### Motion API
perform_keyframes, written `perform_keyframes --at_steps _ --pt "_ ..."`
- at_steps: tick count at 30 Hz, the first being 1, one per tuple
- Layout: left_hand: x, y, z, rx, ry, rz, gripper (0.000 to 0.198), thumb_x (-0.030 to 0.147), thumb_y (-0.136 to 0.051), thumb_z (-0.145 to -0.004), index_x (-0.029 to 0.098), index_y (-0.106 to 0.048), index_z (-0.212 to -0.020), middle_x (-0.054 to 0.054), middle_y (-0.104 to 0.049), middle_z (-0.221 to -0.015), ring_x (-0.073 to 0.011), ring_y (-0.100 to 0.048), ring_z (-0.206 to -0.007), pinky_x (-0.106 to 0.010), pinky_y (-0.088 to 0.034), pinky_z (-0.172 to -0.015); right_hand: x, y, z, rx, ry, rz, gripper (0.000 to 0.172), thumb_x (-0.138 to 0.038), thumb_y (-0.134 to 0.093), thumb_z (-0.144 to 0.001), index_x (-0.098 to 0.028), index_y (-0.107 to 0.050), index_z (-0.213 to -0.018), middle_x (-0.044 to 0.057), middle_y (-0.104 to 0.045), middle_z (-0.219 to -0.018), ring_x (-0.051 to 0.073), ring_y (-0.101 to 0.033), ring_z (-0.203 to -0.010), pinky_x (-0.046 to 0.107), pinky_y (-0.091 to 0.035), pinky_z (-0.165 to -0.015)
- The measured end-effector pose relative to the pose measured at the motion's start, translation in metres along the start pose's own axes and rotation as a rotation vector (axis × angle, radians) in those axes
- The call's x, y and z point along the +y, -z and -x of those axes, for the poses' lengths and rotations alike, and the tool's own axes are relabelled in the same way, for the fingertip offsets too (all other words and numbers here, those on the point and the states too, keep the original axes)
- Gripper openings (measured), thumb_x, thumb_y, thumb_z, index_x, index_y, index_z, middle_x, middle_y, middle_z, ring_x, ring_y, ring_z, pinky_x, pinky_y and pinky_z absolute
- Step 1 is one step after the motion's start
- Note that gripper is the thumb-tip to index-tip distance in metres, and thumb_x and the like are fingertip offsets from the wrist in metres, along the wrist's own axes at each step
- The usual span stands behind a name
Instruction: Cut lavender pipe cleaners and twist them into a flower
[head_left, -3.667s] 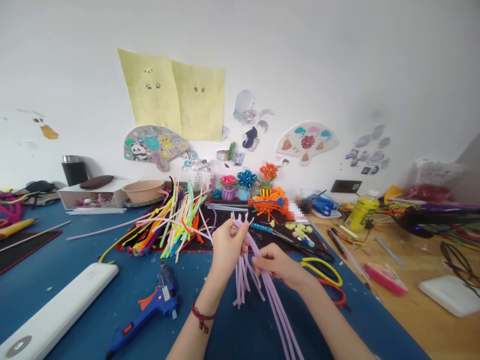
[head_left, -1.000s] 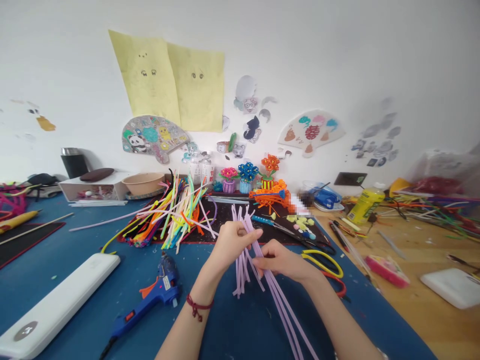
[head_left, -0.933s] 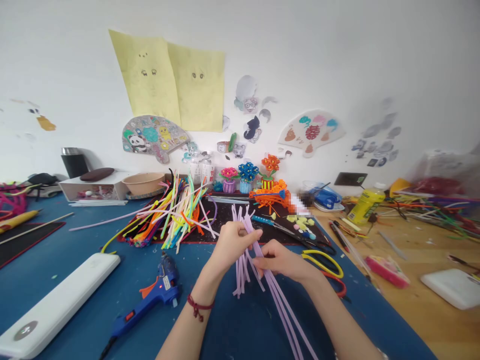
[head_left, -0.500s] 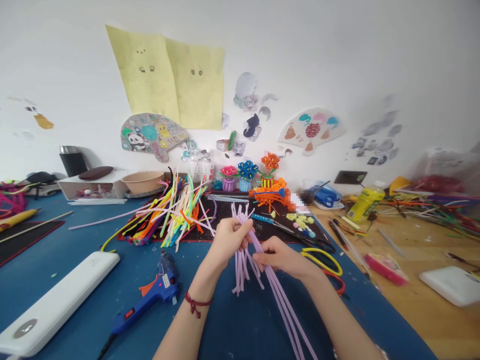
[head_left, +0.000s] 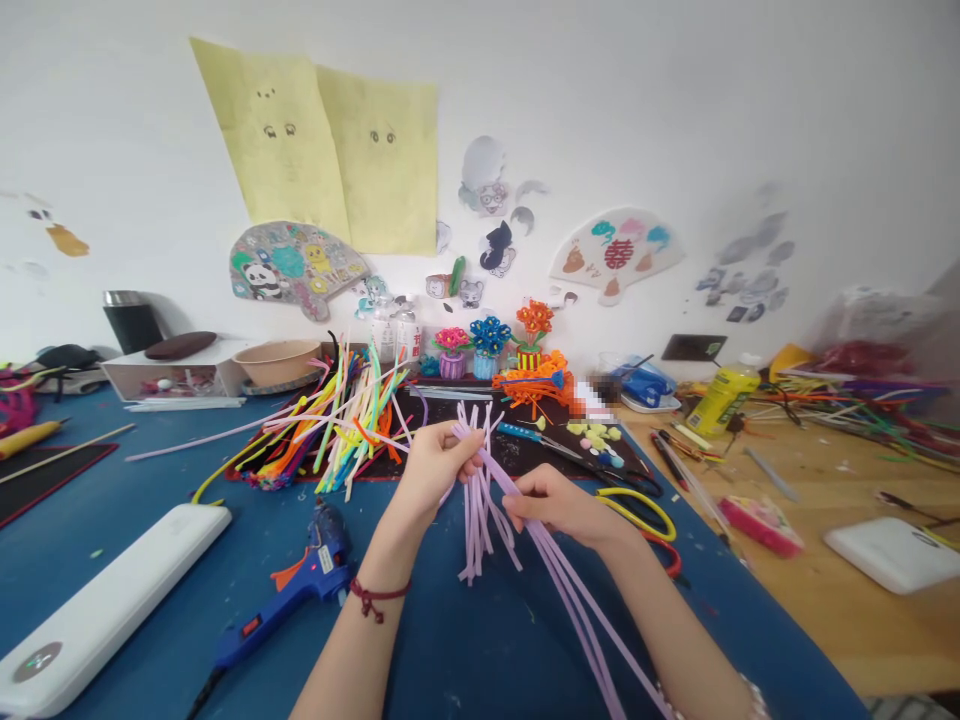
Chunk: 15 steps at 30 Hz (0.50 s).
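Presently in hand: lilac pipe cleaners point(head_left: 498, 471), right of the glue gun point(head_left: 321, 572), apparently at a gathering or sorting step; the next move seems to call for a steady left pinch.
Left grip point(head_left: 442, 455): pinching them near their upper ends.
Right grip point(head_left: 559, 500): pinching the longer ones lower down.
Lilac count: several, overlapping, uncountable.
Glue gun: one.
Potted flowers point(head_left: 490, 338): three, beyond it, rightward.
Painted fans point(head_left: 615, 250): two, above and beyond it.
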<state>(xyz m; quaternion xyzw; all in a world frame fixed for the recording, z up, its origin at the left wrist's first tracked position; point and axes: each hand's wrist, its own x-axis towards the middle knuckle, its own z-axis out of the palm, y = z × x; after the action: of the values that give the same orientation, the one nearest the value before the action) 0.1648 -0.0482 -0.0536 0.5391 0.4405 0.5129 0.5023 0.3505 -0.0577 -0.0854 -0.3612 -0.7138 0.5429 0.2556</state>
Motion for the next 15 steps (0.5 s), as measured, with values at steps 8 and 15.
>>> perform_keyframes --at_steps 8,15 --pt "0.007 0.028 -0.005 0.221 -0.092 0.049 0.026 0.035 -0.072 -0.066 0.013 -0.058 -0.061 0.003 -0.056 -0.049 -0.0042 -0.043 -0.040 -0.015 -0.032 -0.037 -0.004 0.003 0.003 0.040 0.150 0.101 0.044 -0.050 -0.052 -0.088 -0.014 -0.062 -0.064 -0.001 -0.050 -0.061 0.011 -0.042 -0.058 0.024 -0.033 -0.056" --pt "0.014 0.034 -0.004 0.399 -0.166 0.049 0.024 0.033 -0.071 -0.064 0.012 -0.062 -0.067 0.002 -0.057 -0.049 -0.0054 -0.045 -0.040 -0.015 -0.032 -0.036 -0.002 0.001 0.002 0.044 0.089 -0.035 0.042 -0.053 -0.048 -0.089 -0.015 -0.054 -0.071 -0.002 -0.049 -0.062 0.011 -0.048 -0.054 0.023 -0.036 -0.052"
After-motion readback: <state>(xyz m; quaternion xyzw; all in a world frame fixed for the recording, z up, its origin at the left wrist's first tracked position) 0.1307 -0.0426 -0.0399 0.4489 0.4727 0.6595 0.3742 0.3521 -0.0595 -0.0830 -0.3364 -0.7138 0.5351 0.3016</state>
